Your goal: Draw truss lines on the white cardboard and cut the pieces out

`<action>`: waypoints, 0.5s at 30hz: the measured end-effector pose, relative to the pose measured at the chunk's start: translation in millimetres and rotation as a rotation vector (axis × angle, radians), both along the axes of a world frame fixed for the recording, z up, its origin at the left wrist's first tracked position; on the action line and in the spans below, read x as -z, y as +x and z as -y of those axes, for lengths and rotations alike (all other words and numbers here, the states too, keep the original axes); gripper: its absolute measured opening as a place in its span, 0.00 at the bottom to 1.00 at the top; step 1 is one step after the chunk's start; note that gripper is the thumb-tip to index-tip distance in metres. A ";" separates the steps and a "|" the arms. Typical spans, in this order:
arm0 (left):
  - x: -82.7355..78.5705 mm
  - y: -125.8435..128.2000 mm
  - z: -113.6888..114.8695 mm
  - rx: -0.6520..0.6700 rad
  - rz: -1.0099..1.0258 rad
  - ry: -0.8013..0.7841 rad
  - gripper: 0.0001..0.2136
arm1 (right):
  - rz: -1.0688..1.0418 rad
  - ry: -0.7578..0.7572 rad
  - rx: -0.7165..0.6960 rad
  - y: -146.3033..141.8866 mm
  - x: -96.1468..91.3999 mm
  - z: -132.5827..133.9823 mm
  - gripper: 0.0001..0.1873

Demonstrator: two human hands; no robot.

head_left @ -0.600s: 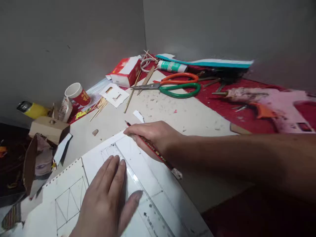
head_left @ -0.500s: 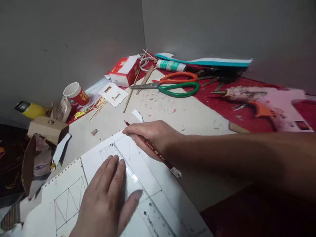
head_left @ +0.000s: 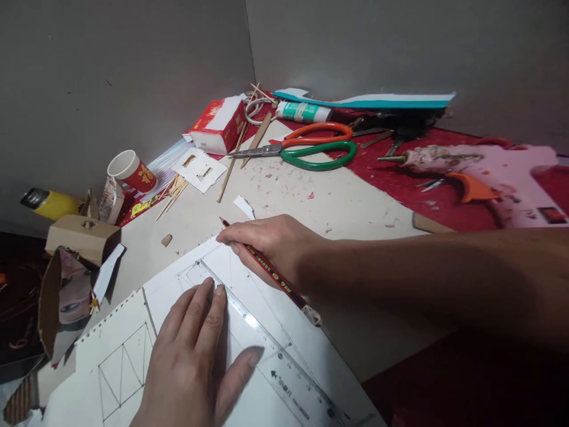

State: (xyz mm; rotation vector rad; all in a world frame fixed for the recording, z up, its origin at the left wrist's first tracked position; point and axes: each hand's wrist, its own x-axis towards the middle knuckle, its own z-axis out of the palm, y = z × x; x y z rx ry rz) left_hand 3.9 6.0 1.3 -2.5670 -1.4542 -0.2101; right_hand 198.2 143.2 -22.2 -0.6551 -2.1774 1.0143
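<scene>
My left hand (head_left: 184, 356) lies flat with fingers spread, pressing a clear plastic ruler (head_left: 249, 320) against a white sheet of paper (head_left: 166, 295). The ruler runs diagonally over thin pencil lines, and its upper end shows just past my fingertips. At the sheet's far edge my right hand (head_left: 273, 244) is closed around a red and black pencil (head_left: 278, 277). The pencil's tip points up and away, off the paper. Left of my left hand, a notebook page (head_left: 84, 370) with a torn perforated edge carries a drawn box with slanted lines inside.
Scissors (head_left: 296, 151) with orange and green handles lie farther back, near a red tissue pack (head_left: 217, 126) and wooden sticks (head_left: 173, 196). A pink glue gun (head_left: 502, 178) rests at right. A paper cup (head_left: 133, 172), yellow bottle (head_left: 53, 203) and cardboard box (head_left: 82, 234) stand left.
The ruler has turned a little on the paper, its near end swinging right. My left thumb has shifted slightly right with it. My right hand keeps the pencil nearly in place.
</scene>
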 end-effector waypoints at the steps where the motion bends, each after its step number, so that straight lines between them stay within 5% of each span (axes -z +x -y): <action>1: -0.1 -0.1 0.2 0.000 0.007 -0.002 0.29 | 0.006 0.025 0.017 -0.5 1.0 -0.3 0.05; 15: -0.4 -0.2 -3.1 0.011 0.042 0.012 0.29 | 0.040 0.230 0.064 -1.9 1.9 -3.1 0.07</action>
